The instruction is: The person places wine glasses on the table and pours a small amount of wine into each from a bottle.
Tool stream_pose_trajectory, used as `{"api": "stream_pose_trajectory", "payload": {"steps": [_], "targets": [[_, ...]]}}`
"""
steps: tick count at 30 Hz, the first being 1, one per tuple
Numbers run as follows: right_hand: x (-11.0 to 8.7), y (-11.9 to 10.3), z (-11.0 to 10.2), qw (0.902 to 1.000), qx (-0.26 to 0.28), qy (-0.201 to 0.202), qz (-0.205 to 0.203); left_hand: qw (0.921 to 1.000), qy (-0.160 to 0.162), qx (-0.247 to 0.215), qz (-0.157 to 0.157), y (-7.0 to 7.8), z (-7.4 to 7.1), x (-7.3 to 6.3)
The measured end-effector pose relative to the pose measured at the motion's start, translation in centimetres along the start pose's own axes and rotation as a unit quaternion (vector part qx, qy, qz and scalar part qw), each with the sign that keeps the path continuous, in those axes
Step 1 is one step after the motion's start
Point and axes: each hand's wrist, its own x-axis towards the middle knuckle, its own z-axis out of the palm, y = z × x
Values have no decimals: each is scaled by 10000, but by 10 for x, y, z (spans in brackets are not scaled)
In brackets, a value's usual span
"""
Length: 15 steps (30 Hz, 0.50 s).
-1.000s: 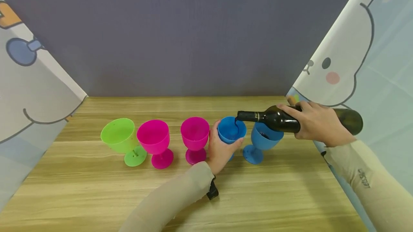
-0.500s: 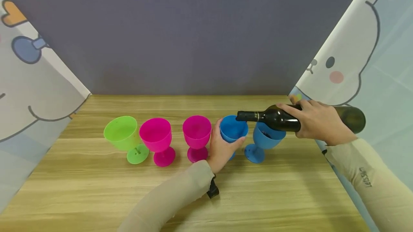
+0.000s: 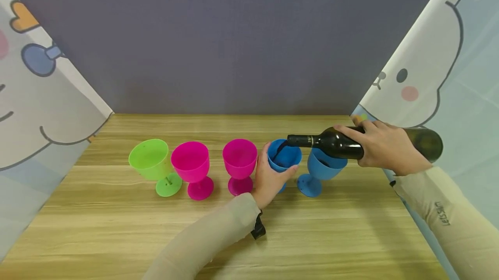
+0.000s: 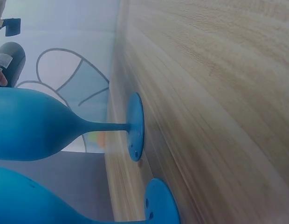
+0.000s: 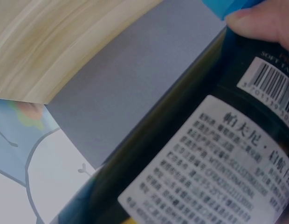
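Note:
My right hand (image 3: 383, 148) grips a dark wine bottle (image 3: 339, 143) around its body, tipped nearly level with its neck pointing left. Dark liquid runs from its mouth into a blue goblet (image 3: 292, 155). My left hand (image 3: 269, 180) holds that goblet by its bowl, thumb on the near right side and fingers around the left. Just right of it stands a second blue goblet (image 3: 325, 168) with dark liquid inside, partly behind the bottle. In the right wrist view, the bottle's printed white label (image 5: 214, 172) fills much of the frame, with the thumb (image 5: 261, 21) on the glass.
To the left, two magenta goblets (image 3: 191, 163) (image 3: 240, 159) and a lime green goblet (image 3: 150, 159) stand in a row on the wooden table (image 3: 97, 228). A grey panel (image 3: 234, 42) rises behind, with cartoon-printed sheets (image 3: 417, 72) at both sides.
The stream of dark liquid thinned half a second ago and is now thicker, and dark liquid shows in the held goblet's bottom. Both hands keep their holds; the whole view has shifted slightly.

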Motion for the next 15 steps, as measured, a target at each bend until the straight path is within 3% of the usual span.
{"api": "stream_pose_trajectory", "payload": {"steps": [15], "targets": [[-2, 3, 2, 9998, -70, 152, -73, 10000, 0, -25, -46, 0, 0, 1]]}}
